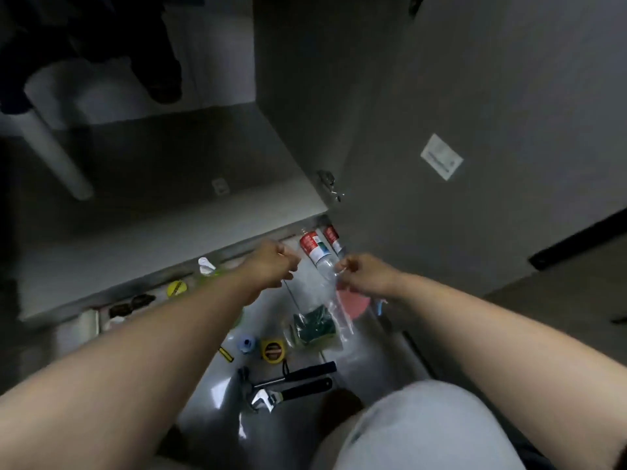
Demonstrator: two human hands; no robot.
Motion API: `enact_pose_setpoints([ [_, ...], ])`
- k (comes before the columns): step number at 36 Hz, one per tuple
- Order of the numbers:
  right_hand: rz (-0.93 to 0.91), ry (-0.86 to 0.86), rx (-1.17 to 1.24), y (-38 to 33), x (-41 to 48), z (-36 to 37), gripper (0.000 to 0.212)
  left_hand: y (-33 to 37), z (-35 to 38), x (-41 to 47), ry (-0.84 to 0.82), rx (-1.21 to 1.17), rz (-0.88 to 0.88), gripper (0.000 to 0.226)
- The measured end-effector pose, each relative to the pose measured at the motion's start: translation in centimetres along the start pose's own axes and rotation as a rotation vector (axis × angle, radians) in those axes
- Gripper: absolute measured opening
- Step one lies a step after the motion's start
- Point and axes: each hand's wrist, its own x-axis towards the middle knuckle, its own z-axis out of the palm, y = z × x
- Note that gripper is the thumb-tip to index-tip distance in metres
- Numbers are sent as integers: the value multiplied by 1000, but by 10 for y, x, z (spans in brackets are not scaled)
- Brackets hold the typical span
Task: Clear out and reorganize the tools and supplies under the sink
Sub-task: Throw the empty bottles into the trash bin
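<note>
My left hand and my right hand each pinch an upper corner of a clear plastic bag and hold it up over the floor. Green scouring pads lie in the bag's bottom. Behind the bag stand two plastic bottles with red and white labels, next to the open cabinet door. On the floor below lie a yellow tape measure, a blue spool, a hammer and an adjustable wrench.
The under-sink cabinet floor is dark, with a white drain pipe at its left. Along its front edge lie a yellow round tin, a green-and-white bottle and dark goggles. A pink disc lies at the right. My knee fills the lower right.
</note>
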Motion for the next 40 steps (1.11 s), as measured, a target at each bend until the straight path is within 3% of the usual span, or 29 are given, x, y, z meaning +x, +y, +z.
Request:
enact_pose_setpoints([
  [7,183,-59,-99,21,119,59,62,-51,14,72,39,-258,-136,16],
  [19,414,94,-215,53,222,111,95,-119,35,136,14,-424,-260,12],
  [26,423,188,-134,50,230,118,56,-122,41,144,-17,-431,-294,12],
  [30,428,182,106,39,219,113,48,-117,45,148,-56,-485,-342,56],
  [35,449,-52,616,17,181,100,36,-106,45,143,-82,-575,-308,83],
  [40,358,-294,839,17,160,95,33,-104,45,139,-102,-690,-322,70],
])
